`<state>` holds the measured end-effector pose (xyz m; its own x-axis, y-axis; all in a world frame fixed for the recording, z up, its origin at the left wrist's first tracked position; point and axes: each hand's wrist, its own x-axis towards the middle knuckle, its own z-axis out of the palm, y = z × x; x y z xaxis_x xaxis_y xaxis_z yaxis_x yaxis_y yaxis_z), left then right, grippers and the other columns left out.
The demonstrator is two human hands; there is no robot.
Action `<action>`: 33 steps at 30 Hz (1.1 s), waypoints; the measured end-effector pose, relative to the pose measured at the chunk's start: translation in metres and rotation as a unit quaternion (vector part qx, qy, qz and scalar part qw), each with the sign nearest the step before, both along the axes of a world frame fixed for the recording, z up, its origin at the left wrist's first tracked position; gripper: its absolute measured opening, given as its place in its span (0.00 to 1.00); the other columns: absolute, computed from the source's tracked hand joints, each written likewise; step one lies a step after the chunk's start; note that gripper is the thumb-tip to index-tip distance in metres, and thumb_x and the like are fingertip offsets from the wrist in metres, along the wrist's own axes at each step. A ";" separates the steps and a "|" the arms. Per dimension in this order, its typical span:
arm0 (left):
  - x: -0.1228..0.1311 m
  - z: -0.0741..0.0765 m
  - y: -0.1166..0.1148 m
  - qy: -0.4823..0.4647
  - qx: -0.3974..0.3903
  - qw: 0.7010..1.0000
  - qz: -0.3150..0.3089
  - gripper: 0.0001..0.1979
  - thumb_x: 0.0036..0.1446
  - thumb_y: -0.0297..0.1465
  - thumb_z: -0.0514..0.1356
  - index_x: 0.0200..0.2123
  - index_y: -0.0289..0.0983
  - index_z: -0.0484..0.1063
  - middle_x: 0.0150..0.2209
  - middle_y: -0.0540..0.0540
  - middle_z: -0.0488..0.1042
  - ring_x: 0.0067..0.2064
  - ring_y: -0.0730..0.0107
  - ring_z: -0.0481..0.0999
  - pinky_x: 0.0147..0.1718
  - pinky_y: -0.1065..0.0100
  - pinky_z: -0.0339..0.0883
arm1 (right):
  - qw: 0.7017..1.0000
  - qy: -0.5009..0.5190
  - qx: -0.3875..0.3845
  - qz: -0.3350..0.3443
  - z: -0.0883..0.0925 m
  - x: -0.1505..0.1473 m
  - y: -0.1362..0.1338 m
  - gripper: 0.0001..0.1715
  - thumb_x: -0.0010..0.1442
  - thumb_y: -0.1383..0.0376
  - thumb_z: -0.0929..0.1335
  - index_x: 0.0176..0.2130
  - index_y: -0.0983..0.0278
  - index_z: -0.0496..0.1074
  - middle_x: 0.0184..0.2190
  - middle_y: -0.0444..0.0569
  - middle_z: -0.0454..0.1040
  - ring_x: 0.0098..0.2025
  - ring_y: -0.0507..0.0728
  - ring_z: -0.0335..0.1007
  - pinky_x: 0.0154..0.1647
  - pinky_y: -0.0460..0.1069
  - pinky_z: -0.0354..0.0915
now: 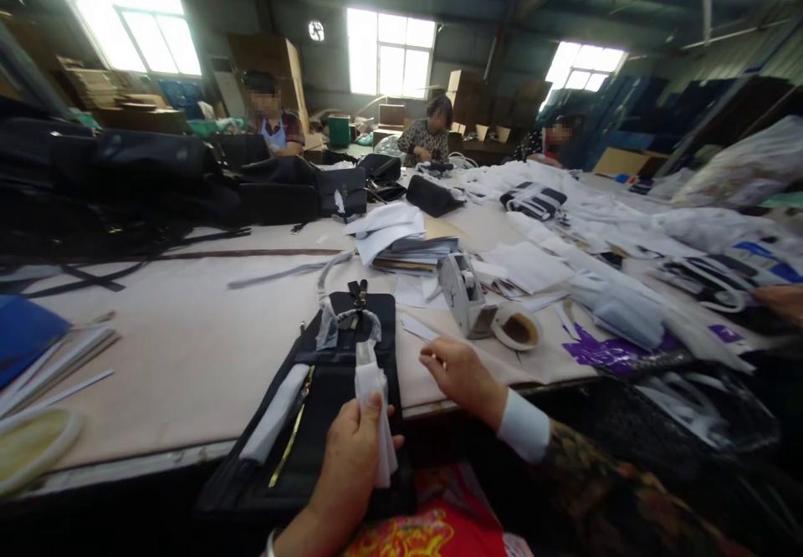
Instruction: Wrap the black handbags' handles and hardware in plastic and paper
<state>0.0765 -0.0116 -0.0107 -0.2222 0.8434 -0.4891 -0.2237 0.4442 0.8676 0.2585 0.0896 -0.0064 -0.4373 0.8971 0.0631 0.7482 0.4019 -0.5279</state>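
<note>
A black bag with a gold zipper lies over the table's front edge, before my body. My left hand is closed around a strap wrapped in white paper, above the bag's right side. Another white-wrapped strip lies along the bag's left side. Plastic film covers part of the handle at the top. To the right, my right hand hovers by the table edge with its fingertips pinched together; what they hold, if anything, is too small to name. Beyond it stands a grey tape dispenser.
A tape roll lies beside the dispenser, with a stack of papers behind. Black bags are heaped at the left and back. White wrapping and purple plastic spread rightward. Several people work across the table.
</note>
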 end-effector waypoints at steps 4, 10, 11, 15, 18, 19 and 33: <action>-0.001 -0.008 -0.001 0.027 0.006 1.000 -0.010 0.28 0.53 0.53 0.64 0.41 0.33 0.71 0.38 0.39 0.79 0.23 0.63 0.79 0.19 0.64 0.75 | 0.987 -0.159 0.025 -0.030 -0.021 0.005 0.056 0.13 0.64 0.65 0.67 0.45 0.68 0.78 0.47 0.60 0.74 0.52 0.62 0.69 0.54 0.52 0.62; -0.004 -0.011 -0.003 0.032 0.018 0.999 -0.027 0.32 0.51 0.58 0.62 0.40 0.33 0.70 0.38 0.37 0.80 0.25 0.61 0.80 0.20 0.64 0.75 | 0.977 -0.212 -0.009 -0.033 -0.043 -0.004 0.083 0.18 0.65 0.64 0.64 0.42 0.72 0.80 0.45 0.64 0.75 0.48 0.61 0.73 0.53 0.50 0.63; -0.004 -0.012 -0.002 0.033 0.019 0.999 -0.032 0.32 0.51 0.58 0.61 0.40 0.33 0.70 0.38 0.37 0.80 0.25 0.61 0.80 0.19 0.64 0.75 | 0.975 -0.218 -0.014 -0.033 -0.042 -0.004 0.085 0.18 0.66 0.65 0.63 0.42 0.72 0.80 0.45 0.63 0.76 0.47 0.61 0.74 0.52 0.49 0.64; -0.004 -0.014 0.000 0.040 0.015 0.998 -0.041 0.33 0.51 0.59 0.61 0.41 0.33 0.69 0.39 0.37 0.80 0.24 0.60 0.81 0.20 0.63 0.75 | 0.970 -0.240 -0.025 -0.038 -0.033 -0.007 0.090 0.19 0.64 0.63 0.64 0.43 0.72 0.81 0.44 0.64 0.78 0.47 0.62 0.75 0.50 0.49 0.65; -0.003 -0.015 0.002 0.041 0.015 0.998 -0.042 0.33 0.50 0.58 0.62 0.41 0.33 0.70 0.39 0.37 0.80 0.25 0.59 0.81 0.21 0.62 0.76 | 0.968 -0.248 -0.025 -0.043 -0.026 -0.017 0.090 0.22 0.61 0.58 0.67 0.45 0.74 0.80 0.45 0.67 0.77 0.48 0.65 0.75 0.49 0.51 0.66; -0.003 -0.015 0.001 0.041 0.018 0.998 -0.041 0.33 0.50 0.58 0.62 0.41 0.33 0.70 0.38 0.37 0.80 0.25 0.59 0.81 0.21 0.63 0.76 | 0.967 -0.248 -0.024 -0.044 -0.026 -0.021 0.090 0.23 0.61 0.58 0.67 0.46 0.75 0.79 0.45 0.67 0.77 0.48 0.66 0.75 0.49 0.52 0.66; -0.006 -0.017 0.001 0.034 0.011 0.997 -0.069 0.33 0.53 0.59 0.59 0.43 0.34 0.67 0.41 0.37 0.78 0.27 0.59 0.81 0.24 0.61 0.78 | 0.973 -0.184 -0.125 -0.067 -0.034 -0.016 0.115 0.19 0.68 0.54 0.66 0.40 0.68 0.76 0.38 0.51 0.79 0.41 0.55 0.77 0.48 0.55 0.71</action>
<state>0.0709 -0.0108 -0.0279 -0.1362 0.8789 -0.4571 -0.1015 0.4466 0.8890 0.2426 0.2050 -0.0405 -0.2671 0.9147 -0.3032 0.9417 0.1810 -0.2835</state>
